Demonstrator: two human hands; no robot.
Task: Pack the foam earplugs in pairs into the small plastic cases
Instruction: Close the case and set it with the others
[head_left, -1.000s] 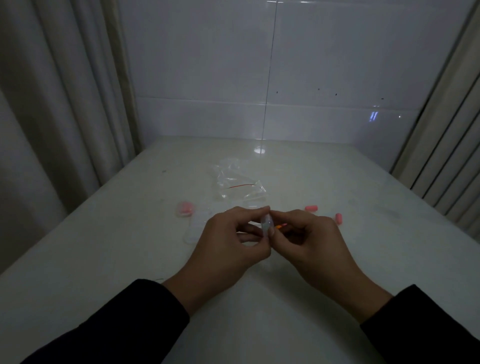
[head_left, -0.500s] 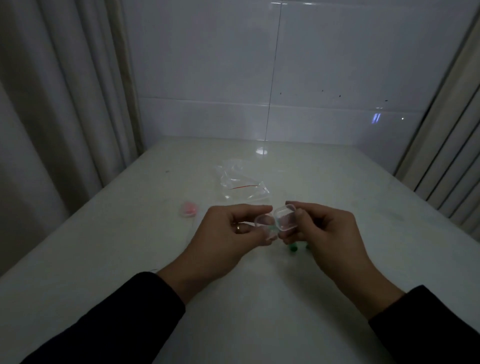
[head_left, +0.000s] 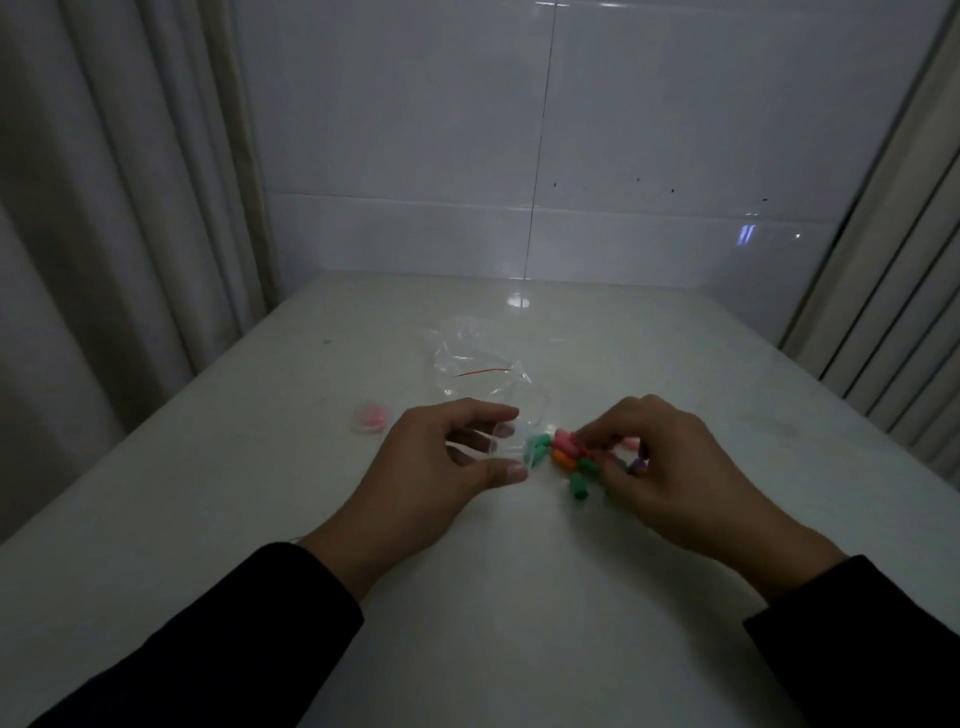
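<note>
My left hand (head_left: 441, 457) holds a small clear plastic case (head_left: 511, 441) open between thumb and fingers, just above the table. To its right lies a loose heap of foam earplugs: a teal one (head_left: 537, 447), a pink one (head_left: 563, 441), an orange one (head_left: 563, 458) and a green one (head_left: 577, 487). My right hand (head_left: 660, 467) rests on this heap with its fingertips pinched at the pink earplug; a purple earplug (head_left: 636, 464) shows under the fingers. A closed case with pink earplugs (head_left: 370, 417) sits at the left.
A crumpled clear plastic bag (head_left: 475, 364) with a red strip lies behind the hands on the white table (head_left: 467, 623). Curtains hang at both sides, and a tiled wall closes the far edge.
The hands have parted. The case stayed in my left hand, now opened, and my right hand has dropped to the earplug heap on the table.
</note>
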